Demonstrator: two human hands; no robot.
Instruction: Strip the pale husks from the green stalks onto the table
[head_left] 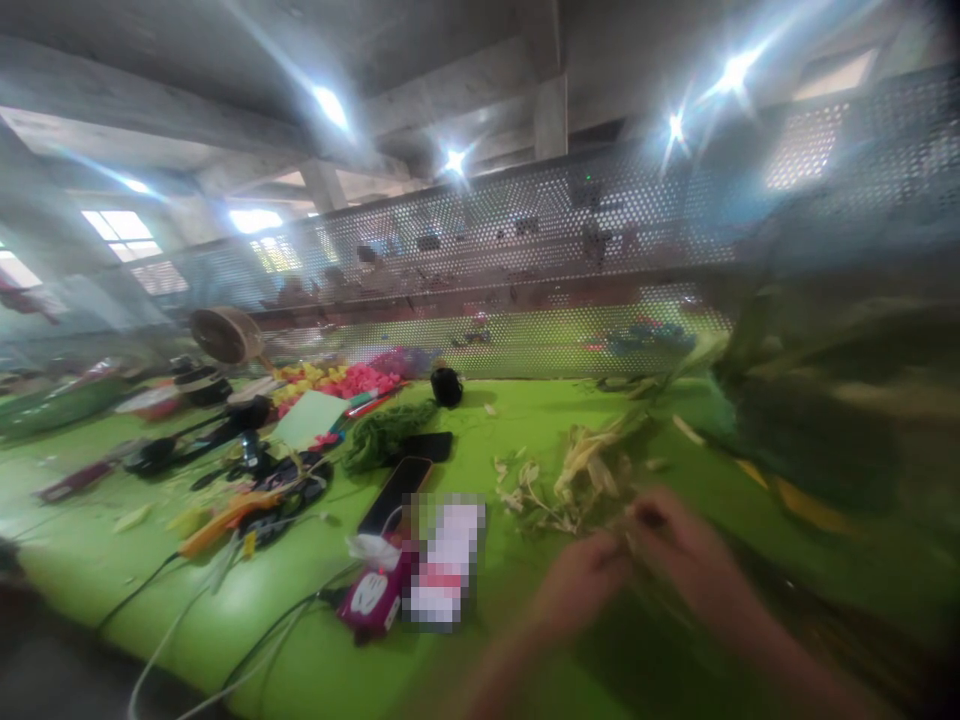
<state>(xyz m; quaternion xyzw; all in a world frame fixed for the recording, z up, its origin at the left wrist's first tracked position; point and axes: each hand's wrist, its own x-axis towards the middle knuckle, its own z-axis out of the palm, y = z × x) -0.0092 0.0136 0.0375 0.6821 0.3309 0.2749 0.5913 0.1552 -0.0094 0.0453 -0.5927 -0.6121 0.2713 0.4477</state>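
My left hand [589, 580] and my right hand [679, 545] are close together over the green table [300, 660], both blurred by motion. Their fingers are closed in a pinch, and something thin and pale seems to run between them, too smeared to name. Just beyond the fingers lies a loose pile of pale dried plant strips [589, 470]. Smaller whitish pieces [529, 490] are scattered at its left.
Left of the hands are a blurred-out box [448, 565], a purple tissue pack [371, 600], phones [396, 495], an orange glue gun [225, 525] and cables. Pink and yellow pieces [360, 380] lie further back. A perforated metal screen [465, 270] stands behind; a dark green bag [817, 430] is at right.
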